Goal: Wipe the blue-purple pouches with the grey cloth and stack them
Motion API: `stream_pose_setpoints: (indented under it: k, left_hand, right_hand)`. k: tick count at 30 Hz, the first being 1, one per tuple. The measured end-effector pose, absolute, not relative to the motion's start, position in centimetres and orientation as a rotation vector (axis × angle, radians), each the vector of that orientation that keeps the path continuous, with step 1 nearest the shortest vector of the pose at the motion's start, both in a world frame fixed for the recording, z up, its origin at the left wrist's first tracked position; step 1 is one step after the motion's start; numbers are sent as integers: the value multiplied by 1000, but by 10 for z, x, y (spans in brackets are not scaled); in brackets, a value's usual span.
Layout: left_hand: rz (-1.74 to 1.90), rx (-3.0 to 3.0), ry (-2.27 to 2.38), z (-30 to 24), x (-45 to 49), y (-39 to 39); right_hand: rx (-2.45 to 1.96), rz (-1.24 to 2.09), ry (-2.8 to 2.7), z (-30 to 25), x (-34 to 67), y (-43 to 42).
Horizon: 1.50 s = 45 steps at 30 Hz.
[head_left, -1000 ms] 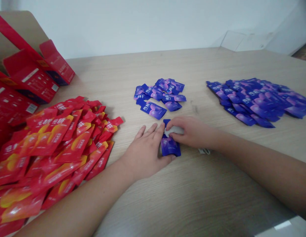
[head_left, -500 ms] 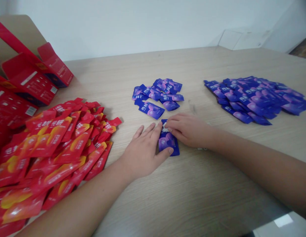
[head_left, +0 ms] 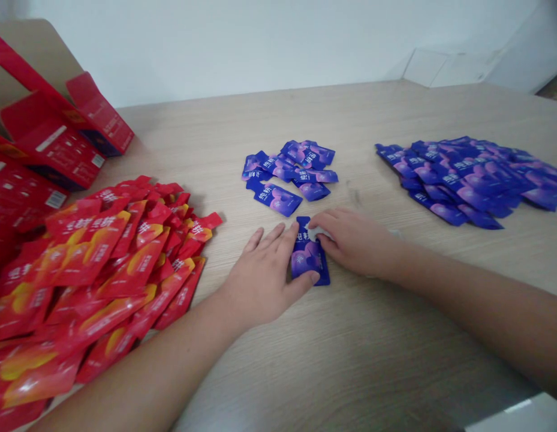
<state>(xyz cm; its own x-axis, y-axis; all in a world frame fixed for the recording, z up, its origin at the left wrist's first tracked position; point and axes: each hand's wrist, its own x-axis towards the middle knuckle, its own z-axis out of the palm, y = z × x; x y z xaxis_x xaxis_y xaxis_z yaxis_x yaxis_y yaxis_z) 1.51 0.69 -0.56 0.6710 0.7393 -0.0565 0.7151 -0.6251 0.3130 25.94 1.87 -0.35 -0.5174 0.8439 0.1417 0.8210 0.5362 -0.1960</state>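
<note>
A purple-blue sachet (head_left: 307, 257) with pink round shapes and white lettering lies upright on the table, its narrow neck pointing away from me. My left hand (head_left: 267, 273) lies flat at its left edge, fingers spread, with the thumb across the sachet's lower part. At the upper right side of the sachet, my right hand (head_left: 350, 240) is closed with bent fingers around a small white piece (head_left: 321, 233), mostly hidden, whose kind I cannot make out. Just beyond my hands sits a small loose group of the same purple sachets (head_left: 278, 198).
A large heap of red and orange sachets (head_left: 98, 252) fills the left side. Behind it stand open red cartons (head_left: 57, 144). A bigger pile of purple sachets (head_left: 467, 180) lies to the right. A white box-like object (head_left: 449, 69) stands at the back right by the wall.
My right hand has drawn slightly right with the white piece, uncovering more of the sachet's lettering. The left hand stays on the sachet. The view has shifted a little.
</note>
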Motion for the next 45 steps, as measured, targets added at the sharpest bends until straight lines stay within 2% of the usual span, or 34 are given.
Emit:
stream_pose_setpoints:
  k: [7,15,22,29,33,36,41,45]
  left_hand:
    - [119,2576,1162,-6,15,7]
    - [129,2571,1151,-6,15,7]
    - [145,2561,1144,-4,15,8]
    - [118,2582,1106,-5,12,8]
    - [94,2592,1110,-6,12,9]
    - [88,2587,1115,-5,13,8]
    - [92,2588,1103,-4,13,8]
    - [109,2591,1083,-4,12,7]
  right_hand:
    - [-1420,269,-2425,-4,261,15]
    - [-984,592,-2634,15,248,-4]
    - [-1007,415,-2662,11,247,3]
    - [-1239,170,-2623,-2,264,26]
    - [-1218,144,-2551,-7,274,33]
    - [-1180,253,-2518,2,272,23]
    - [-1065,671,-2623,25,256,-6]
    - [-952,715,-2661,25,249,-9]
